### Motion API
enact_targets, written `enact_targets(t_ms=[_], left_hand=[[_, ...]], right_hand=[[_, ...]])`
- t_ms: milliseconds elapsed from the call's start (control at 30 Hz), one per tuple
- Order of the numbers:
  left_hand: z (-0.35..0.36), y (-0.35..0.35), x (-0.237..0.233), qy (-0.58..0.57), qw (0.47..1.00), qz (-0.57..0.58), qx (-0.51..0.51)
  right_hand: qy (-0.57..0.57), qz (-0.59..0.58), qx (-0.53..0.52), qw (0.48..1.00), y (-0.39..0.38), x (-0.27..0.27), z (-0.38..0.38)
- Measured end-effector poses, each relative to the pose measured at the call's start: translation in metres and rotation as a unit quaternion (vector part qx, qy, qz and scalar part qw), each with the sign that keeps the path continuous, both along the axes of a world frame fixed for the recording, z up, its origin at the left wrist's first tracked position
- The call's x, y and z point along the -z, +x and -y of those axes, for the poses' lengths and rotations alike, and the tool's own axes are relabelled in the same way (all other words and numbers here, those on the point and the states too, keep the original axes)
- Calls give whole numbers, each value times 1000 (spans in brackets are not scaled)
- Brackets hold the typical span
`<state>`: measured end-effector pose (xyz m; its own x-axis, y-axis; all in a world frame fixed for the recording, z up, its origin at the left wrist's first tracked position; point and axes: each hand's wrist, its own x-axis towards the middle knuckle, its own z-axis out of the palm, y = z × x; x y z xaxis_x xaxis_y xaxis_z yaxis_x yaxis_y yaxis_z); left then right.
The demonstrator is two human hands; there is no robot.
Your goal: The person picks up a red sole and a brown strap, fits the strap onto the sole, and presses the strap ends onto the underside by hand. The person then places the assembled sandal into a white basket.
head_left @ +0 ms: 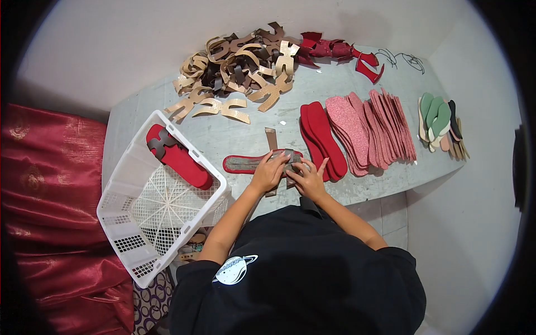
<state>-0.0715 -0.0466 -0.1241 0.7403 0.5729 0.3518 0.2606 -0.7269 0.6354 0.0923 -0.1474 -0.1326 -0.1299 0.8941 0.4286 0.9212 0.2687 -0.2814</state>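
A sandal sole [239,163] with a red rim and a grey underside facing up lies at the table's front edge. A brown strap [271,138] runs beneath it, its ends sticking out on both sides. My left hand [269,173] grips the middle of the sole, fingers bent over it. Close beside it, my right hand [309,180] has its fingers closed on a brown strap end folded over the sole; the exact pinch is partly hidden. To the right of my hands lie red soles [322,139], stacked and overlapping.
A white plastic basket [206,159] at the left holds a red sandal [184,162] with a brown strap. Beige and brown straps [234,70] are heaped at the back, near red strap pieces [329,49]. Pink soles [368,131] and green insoles [436,116] lie right.
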Motion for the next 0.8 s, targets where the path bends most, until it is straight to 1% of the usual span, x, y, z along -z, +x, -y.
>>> enact_targets(t_ms=[67,167,400,600,667,800], left_hand=[[6,-4,2,43,999,-1,-12],[10,-4,1,61,998,-13,-26],[12,-2,1,74,996,-14,-38],[10,-3,-8,86,993,-68,-49],[8,-6,-10,88,994,-67,-28],[3,-12,-9,95,991,-90,-5]], right_hand=[[10,-23,-13,1000,2,-2,3],[22,-28,-13,999,4,-4,4],[39,-37,-30,998,5,-10,5],[26,-40,-76,996,6,-7,6],[4,-69,-82,994,5,-8,8],[-9,-85,-80,993,6,-8,8]])
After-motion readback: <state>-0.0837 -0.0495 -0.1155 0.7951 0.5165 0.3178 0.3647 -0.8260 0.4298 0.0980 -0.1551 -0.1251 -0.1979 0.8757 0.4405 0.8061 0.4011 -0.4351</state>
